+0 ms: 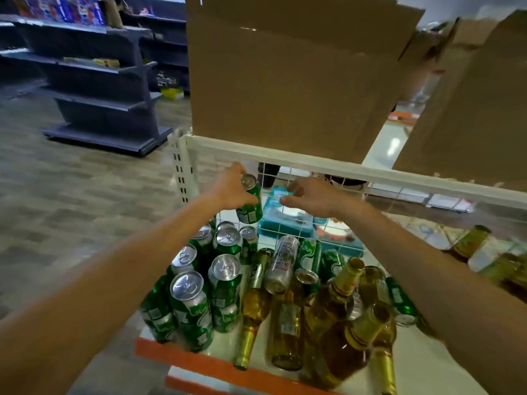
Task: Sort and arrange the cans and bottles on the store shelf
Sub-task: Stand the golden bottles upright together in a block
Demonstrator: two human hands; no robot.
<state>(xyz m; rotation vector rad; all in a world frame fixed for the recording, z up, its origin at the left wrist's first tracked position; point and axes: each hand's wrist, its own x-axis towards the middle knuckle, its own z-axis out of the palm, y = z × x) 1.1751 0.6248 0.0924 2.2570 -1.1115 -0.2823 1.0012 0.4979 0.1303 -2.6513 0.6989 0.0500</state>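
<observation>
Left hand (pixel 232 189) wrapped round a green can (pixel 250 202), held in the air at the back-left of the shelf (pixel 427 363), above the cluster of upright green cans (pixel 211 277). Long axis tilted, lid leaning up and away toward the wire back panel (pixel 288 223). Right hand (pixel 309 196) just beside it, fingers loosely curled, holding nothing (near enough to steady it). Open slot for it probably straight below, behind the standing group. Bottles (pixel 288 323) and a silver can (pixel 282 263) lying jumbled to the right, unsorted.
</observation>
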